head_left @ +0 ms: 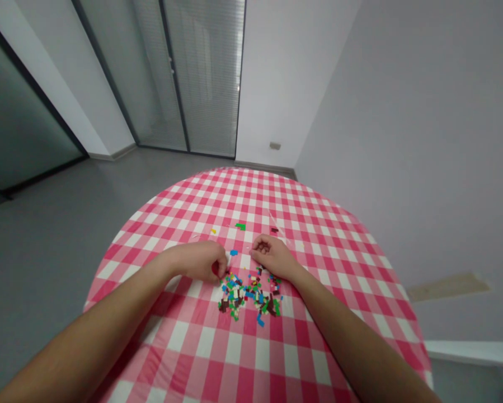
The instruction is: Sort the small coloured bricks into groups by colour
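i've got the left hand clenched, fingertips right at a small white brick, can't tell if it's actually gripped. right hand loosely curled, nothing visible in it, fingers just above the pile. loose pile of small plastic bricks sits right below both hands on a red-and-white gingham tablecloth, prob so all's w/in short reach. few strays lie further out, incl. a green brick.
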Tool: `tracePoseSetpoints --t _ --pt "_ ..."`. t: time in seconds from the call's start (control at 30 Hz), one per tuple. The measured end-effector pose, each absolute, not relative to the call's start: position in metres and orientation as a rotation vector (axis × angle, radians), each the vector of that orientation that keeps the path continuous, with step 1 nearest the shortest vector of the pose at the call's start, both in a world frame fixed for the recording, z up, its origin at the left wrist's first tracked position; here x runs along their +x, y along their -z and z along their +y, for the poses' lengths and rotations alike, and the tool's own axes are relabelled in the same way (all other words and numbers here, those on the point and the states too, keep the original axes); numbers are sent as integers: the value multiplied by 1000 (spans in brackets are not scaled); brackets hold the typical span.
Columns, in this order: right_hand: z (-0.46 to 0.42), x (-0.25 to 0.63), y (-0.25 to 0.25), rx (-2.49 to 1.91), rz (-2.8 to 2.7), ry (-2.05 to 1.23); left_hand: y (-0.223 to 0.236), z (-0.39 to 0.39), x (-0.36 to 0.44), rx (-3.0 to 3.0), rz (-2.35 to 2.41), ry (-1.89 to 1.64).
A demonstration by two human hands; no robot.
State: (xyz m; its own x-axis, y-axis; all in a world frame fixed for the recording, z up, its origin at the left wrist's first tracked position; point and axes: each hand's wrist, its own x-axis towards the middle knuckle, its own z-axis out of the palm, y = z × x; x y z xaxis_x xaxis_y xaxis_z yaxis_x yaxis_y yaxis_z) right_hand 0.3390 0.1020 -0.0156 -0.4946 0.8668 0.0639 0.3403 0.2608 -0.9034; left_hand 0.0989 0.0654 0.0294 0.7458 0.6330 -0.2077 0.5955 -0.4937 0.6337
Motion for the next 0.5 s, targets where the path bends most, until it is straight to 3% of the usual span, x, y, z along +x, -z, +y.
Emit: tracePoseSetpoints --t 0.5 --pt "102 340 19 -1094 -1979 -1174 -23 62 108 2322 1005 -61"
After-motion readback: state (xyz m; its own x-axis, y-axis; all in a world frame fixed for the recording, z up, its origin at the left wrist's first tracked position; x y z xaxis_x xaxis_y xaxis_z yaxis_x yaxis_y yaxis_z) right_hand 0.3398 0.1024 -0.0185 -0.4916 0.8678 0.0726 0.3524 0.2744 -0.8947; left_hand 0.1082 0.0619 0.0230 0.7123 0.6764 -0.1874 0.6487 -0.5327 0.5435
